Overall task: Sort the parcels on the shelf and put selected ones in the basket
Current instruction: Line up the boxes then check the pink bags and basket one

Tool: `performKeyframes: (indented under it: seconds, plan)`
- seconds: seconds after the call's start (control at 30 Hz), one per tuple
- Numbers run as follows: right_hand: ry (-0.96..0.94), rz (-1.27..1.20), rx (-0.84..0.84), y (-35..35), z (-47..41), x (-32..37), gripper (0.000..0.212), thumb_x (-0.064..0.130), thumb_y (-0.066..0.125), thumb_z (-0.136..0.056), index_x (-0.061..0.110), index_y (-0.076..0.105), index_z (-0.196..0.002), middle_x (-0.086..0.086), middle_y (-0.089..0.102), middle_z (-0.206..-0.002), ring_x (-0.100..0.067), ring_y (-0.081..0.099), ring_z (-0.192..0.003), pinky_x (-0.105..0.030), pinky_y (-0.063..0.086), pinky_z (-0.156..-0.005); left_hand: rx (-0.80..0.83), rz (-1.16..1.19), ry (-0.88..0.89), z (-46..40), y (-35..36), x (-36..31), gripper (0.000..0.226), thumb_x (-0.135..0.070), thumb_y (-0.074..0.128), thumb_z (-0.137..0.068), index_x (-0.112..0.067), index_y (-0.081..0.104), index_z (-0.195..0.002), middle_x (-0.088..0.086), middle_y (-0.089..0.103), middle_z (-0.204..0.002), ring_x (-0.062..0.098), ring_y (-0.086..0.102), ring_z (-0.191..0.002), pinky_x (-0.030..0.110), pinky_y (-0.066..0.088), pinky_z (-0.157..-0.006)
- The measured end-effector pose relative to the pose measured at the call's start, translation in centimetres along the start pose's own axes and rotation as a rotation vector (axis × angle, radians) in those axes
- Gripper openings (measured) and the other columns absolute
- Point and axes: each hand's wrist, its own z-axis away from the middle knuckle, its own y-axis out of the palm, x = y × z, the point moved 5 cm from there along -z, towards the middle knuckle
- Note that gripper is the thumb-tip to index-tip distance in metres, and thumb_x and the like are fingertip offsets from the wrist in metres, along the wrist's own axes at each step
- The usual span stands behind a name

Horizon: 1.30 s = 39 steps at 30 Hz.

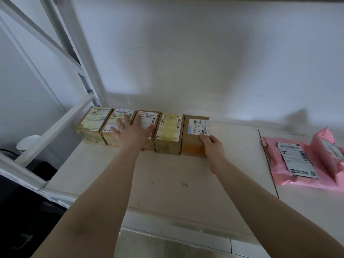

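Note:
Several brown cardboard parcels with white labels stand side by side in a row against the wall on the cream shelf (167, 175). My left hand (131, 132) lies flat with fingers spread on top of the second parcel (114, 125) and the third parcel (149, 118). My right hand (212, 144) grips the front right corner of the rightmost parcel (193, 142), thumb on its top. The leftmost parcel (93, 121) and the yellow-taped fourth parcel (168, 131) are untouched. No basket is in view.
Two pink plastic mailer bags (301, 164) with labels lie on the shelf at the right, past a seam. White metal shelf posts and braces (55, 123) rise at the left. A white round object (28, 142) sits lower left, beyond the frame.

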Motion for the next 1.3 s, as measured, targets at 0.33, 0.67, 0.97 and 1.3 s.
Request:
performKeyframes:
  seconds: [0.33,0.67,0.97,1.3]
  plan:
    - [0.050,0.065,-0.005,-0.4,1.1,0.7,0.073,0.045,0.057,-0.095,0.017,0.026,-0.155,-0.006,0.040,-0.154,-0.026,0.043,-0.136,-0.039,0.037,-0.108,-0.057,0.039,0.013,1.0,-0.2,-1.1,0.080,-0.073,0.025,-0.088,-0.032,0.013,-0.155,0.012,-0.003,-0.164,0.034,-0.015,-0.149,0.061,-0.012,-0.115]
    - [0.181,-0.202,-0.108,-6.4,3.3,0.2,0.060,0.048,0.058,-0.094,0.006,0.052,-0.136,-0.015,0.060,-0.128,-0.030,0.058,-0.115,-0.041,0.047,-0.103,-0.195,0.356,0.417,7.6,-2.2,-13.7,0.066,-0.058,0.033,-0.096,-0.022,0.029,-0.152,0.008,0.021,-0.161,0.025,0.013,-0.150,0.045,0.002,-0.122]
    - [0.414,-0.573,-0.266,-20.3,6.9,-5.1,0.057,0.046,0.063,-0.091,0.002,0.054,-0.126,-0.012,0.065,-0.100,-0.022,0.061,-0.082,-0.032,0.053,-0.075,0.275,0.753,0.439,16.8,5.1,-27.1,0.059,-0.045,0.052,-0.095,-0.011,0.044,-0.142,0.008,0.050,-0.144,0.022,0.049,-0.129,0.032,0.037,-0.105]
    - [0.437,-0.524,-0.337,-29.4,6.5,-5.8,0.029,0.036,0.064,-0.093,0.009,0.058,-0.085,-0.009,0.058,-0.081,-0.019,0.055,-0.067,-0.032,0.053,-0.067,0.590,1.118,-0.161,23.1,12.8,-34.2,0.045,-0.025,0.070,-0.084,0.008,0.058,-0.111,0.015,0.061,-0.095,0.028,0.067,-0.091,0.034,0.051,-0.063]
